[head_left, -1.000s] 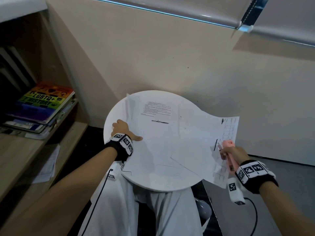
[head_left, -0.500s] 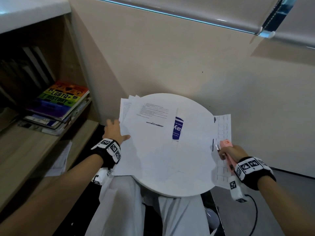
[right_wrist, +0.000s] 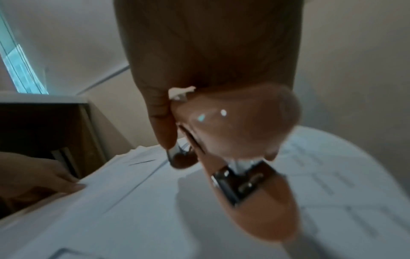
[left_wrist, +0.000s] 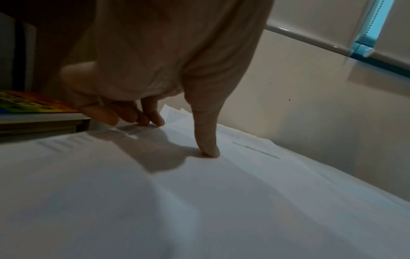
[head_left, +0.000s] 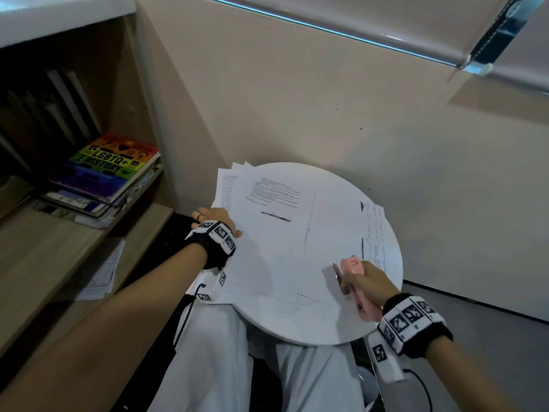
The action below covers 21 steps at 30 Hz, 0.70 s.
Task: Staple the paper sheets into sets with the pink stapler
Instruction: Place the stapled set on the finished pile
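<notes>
While in the right hand (head_left: 366,288), pink stapler (head_left: 352,265) lengthwise nose toward wall (head_left: 297,99).

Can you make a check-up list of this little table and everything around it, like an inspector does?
Surface: round white table, mostly under paper sheets, some overhanging its left edge.
Job's things: the sheets lie spread loosely, not squared; pink stapler held over them at the right.
Clutter: stacked books and a loose page on the wooden shelves.
Hands: left hand presses thumb and fingertips on the sheets; right hand grips the stapler.
Cables: black cable under the left wrist, another under the right.
Surroundings: beige wall, window blind; shelves to the left.
</notes>
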Each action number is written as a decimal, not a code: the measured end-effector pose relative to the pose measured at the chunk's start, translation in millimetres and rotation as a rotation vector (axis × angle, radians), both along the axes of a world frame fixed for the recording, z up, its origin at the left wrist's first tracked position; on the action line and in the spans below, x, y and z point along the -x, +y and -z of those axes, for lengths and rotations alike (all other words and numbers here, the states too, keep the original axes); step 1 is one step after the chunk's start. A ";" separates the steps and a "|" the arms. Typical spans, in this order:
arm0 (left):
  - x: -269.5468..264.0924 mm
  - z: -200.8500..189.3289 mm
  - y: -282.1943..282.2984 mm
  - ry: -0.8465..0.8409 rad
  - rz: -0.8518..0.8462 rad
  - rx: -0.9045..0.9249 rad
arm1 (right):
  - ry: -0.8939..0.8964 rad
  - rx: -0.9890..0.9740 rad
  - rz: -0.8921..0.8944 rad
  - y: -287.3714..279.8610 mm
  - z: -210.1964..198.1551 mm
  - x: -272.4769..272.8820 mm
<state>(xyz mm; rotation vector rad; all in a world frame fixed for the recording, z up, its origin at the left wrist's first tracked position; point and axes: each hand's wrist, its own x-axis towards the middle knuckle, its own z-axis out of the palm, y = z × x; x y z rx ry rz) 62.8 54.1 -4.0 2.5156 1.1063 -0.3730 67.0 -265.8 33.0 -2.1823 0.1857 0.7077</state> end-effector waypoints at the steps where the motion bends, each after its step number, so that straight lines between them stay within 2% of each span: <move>1: -1.5 -1.3 0.3 0.001 -0.003 0.022 | -0.008 -0.001 -0.004 2.6 4.6 4.5; 6: -8.6 -8.1 7.8 -0.125 -0.009 0.187 | -0.031 -0.058 0.025 -7.0 39.5 4.9; 10: -3.5 -3.5 7.3 -0.282 -0.061 0.323 | -0.011 -0.063 0.050 -3.3 21.4 12.0; 12: 3.6 -0.7 4.5 -0.427 -0.101 0.360 | -0.015 -0.038 0.022 -3.8 17.2 12.8; 14: 19.4 -6.3 -0.2 -0.648 -0.152 0.376 | -0.009 -0.079 0.031 -2.9 10.3 16.3; 17: 50.3 -15.6 -0.2 -0.889 -0.054 0.413 | -0.037 -0.245 0.107 3.5 3.1 15.5; 19: 63.8 -13.5 6.9 -0.939 0.023 0.550 | -0.084 -0.350 0.121 12.4 -3.1 12.4; 21: 73.7 -11.8 12.8 -0.959 0.088 0.794 | -0.064 -0.460 0.118 23.1 -11.1 12.1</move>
